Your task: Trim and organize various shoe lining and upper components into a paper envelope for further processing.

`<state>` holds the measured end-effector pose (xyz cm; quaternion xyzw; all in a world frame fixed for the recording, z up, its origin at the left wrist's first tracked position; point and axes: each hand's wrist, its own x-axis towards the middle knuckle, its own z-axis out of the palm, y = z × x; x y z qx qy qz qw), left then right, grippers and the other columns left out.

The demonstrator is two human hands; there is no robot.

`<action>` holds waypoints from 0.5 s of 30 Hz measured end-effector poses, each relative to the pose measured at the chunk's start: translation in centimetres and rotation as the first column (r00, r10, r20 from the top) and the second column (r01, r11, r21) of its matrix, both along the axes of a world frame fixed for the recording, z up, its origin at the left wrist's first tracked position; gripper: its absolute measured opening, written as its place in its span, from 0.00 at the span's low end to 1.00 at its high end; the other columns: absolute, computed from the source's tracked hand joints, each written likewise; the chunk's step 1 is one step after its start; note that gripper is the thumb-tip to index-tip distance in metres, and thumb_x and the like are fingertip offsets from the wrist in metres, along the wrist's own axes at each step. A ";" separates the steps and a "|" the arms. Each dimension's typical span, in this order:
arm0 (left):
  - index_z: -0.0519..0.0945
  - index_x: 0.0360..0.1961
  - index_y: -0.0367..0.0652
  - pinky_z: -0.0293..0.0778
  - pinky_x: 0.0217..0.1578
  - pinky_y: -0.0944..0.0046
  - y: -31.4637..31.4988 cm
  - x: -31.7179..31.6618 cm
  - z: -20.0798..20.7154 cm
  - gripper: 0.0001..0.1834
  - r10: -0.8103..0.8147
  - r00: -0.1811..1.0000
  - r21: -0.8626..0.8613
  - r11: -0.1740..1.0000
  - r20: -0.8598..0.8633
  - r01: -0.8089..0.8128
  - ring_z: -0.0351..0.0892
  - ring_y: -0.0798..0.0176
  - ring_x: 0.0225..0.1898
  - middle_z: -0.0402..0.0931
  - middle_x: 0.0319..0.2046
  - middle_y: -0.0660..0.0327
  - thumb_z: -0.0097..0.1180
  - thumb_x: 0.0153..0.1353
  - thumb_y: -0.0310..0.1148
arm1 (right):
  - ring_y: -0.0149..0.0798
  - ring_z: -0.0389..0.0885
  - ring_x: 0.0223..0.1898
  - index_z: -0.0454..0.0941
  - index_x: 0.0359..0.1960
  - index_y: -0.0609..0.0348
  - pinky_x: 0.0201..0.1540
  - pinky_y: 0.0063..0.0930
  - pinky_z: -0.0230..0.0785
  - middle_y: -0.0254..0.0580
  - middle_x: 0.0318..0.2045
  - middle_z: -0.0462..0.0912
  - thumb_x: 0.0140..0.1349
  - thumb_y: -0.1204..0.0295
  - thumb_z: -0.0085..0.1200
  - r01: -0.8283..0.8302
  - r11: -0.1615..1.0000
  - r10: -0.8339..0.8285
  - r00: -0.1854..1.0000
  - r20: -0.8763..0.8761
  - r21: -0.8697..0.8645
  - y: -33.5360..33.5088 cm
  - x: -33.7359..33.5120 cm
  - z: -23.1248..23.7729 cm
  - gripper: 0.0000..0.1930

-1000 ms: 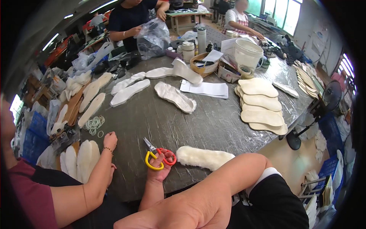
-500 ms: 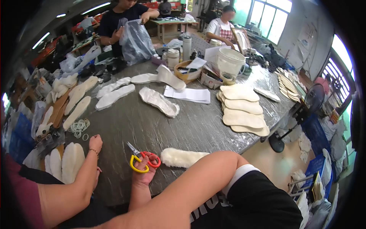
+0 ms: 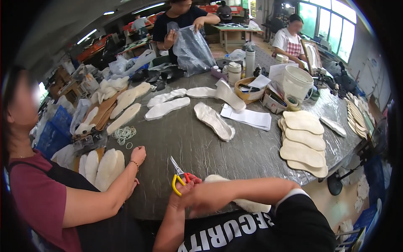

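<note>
Upright in my left hand is a pair of scissors with one yellow and one red handle loop, blades pointing up and away from me. My right forearm crosses in front of my chest, and my right hand lies over or against the left one; its fingers are smeared by motion, so I cannot tell whether it touches the scissors. A fluffy cream insole rests on the table under that forearm, its middle hidden. Farther off lies a shaggy-edged white insole.
A co-worker's hand rests at the left, near loose rubber bands and upright insoles. Stacked cream insoles lie right. Papers, a basket and a white bucket stand behind. Another person holds a plastic bag.
My right hand has come up from the lower left to my left hand, which still holds the scissors. The whole view has swung left, bringing more of the co-worker into sight.
</note>
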<state>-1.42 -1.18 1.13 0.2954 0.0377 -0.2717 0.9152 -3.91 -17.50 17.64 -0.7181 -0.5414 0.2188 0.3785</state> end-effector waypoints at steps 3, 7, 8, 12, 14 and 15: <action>0.68 0.45 0.39 0.72 0.40 0.65 -0.9 0.0 0.3 0.20 -0.095 0.982 0.120 0.990 0.164 0.075 0.76 0.63 0.35 0.76 0.36 0.54 0.61 0.51 0.24 | 0.50 0.76 0.40 0.73 0.45 0.52 0.40 0.40 0.70 0.45 0.39 0.76 0.54 0.64 0.55 0.666 0.742 -0.618 0.723 0.309 -0.075 -7.0 2.0 -6.4 0.17; 0.71 0.46 0.36 0.66 0.30 0.70 -0.4 0.3 -0.7 0.22 -0.160 0.950 0.099 0.985 0.268 0.138 0.68 0.70 0.24 0.77 0.38 0.53 0.61 0.54 0.37 | 0.50 0.75 0.44 0.73 0.46 0.55 0.45 0.39 0.69 0.47 0.42 0.74 0.48 0.54 0.59 0.752 0.579 -0.719 0.653 0.237 -0.316 -9.0 2.1 -11.1 0.26; 0.72 0.46 0.36 0.66 0.30 0.70 -0.3 0.4 -0.7 0.21 -0.196 0.952 0.018 0.980 0.235 0.198 0.68 0.70 0.24 0.77 0.38 0.54 0.58 0.56 0.39 | 0.49 0.75 0.45 0.73 0.46 0.56 0.46 0.39 0.68 0.47 0.43 0.74 0.47 0.51 0.60 0.730 0.606 -0.694 0.679 0.240 -0.317 -8.9 2.0 -11.6 0.28; 0.73 0.46 0.36 0.65 0.28 0.71 0.2 0.6 -0.9 0.21 -0.245 0.954 -0.084 0.961 0.170 0.262 0.68 0.71 0.22 0.78 0.38 0.52 0.52 0.60 0.43 | 0.47 0.75 0.44 0.74 0.41 0.56 0.45 0.38 0.68 0.45 0.39 0.76 0.46 0.52 0.60 0.667 0.681 -0.634 0.743 0.212 -0.303 -8.8 1.9 -12.8 0.25; 0.73 0.46 0.36 0.64 0.28 0.72 0.5 0.7 -1.0 0.19 -0.252 0.958 -0.078 0.961 0.138 0.264 0.68 0.72 0.22 0.78 0.38 0.52 0.53 0.60 0.38 | 0.47 0.76 0.41 0.73 0.36 0.57 0.42 0.39 0.68 0.44 0.33 0.78 0.48 0.56 0.60 0.638 0.720 -0.618 0.768 0.166 -0.273 -8.9 1.8 -12.8 0.20; 0.73 0.46 0.36 0.64 0.28 0.72 0.4 0.6 -1.0 0.19 -0.250 0.959 -0.070 0.963 0.133 0.260 0.68 0.72 0.22 0.78 0.38 0.52 0.53 0.60 0.38 | 0.47 0.76 0.41 0.73 0.36 0.57 0.42 0.39 0.68 0.44 0.33 0.78 0.48 0.56 0.60 0.635 0.725 -0.617 0.771 0.158 -0.268 -9.1 1.8 -12.8 0.20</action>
